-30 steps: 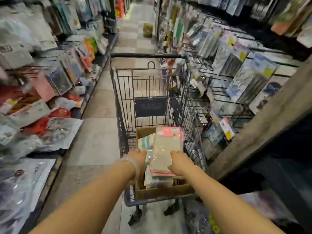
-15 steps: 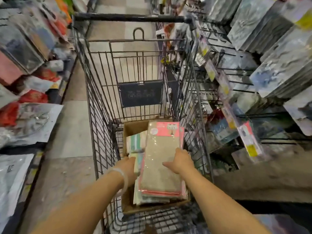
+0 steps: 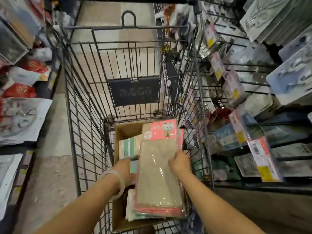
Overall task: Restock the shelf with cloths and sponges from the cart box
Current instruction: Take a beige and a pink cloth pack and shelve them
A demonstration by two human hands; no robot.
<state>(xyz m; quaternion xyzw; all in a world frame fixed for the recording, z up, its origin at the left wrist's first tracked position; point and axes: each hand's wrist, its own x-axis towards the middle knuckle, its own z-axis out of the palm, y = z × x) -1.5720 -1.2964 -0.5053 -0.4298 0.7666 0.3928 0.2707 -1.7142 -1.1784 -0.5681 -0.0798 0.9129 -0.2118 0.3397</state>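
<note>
A brown cardboard box (image 3: 125, 130) sits in the bottom of a wire shopping cart (image 3: 84, 115). A stack of flat beige cloth packs with pink headers (image 3: 157, 179) lies on top of it, with green-striped packs (image 3: 129, 146) to its left. My right hand (image 3: 179, 163) grips the stack's right edge. My left hand (image 3: 125, 169), a pale bangle at the wrist, holds the stack's left edge, its fingers tucked under the packs. The right-hand shelf (image 3: 253, 135) carries hanging packaged goods.
Shelves of packaged goods line both sides of the narrow aisle, with wire racks (image 3: 236, 68) close against the cart's right side. Tiled floor (image 3: 50, 149) runs to the left of the cart. A dark sign plate (image 3: 135, 91) hangs on the cart's far end.
The view has tilted down and closed in on the cart. Both hands have stayed on the stack of cloth packs in the box, the left one reaching deeper along its left edge.
</note>
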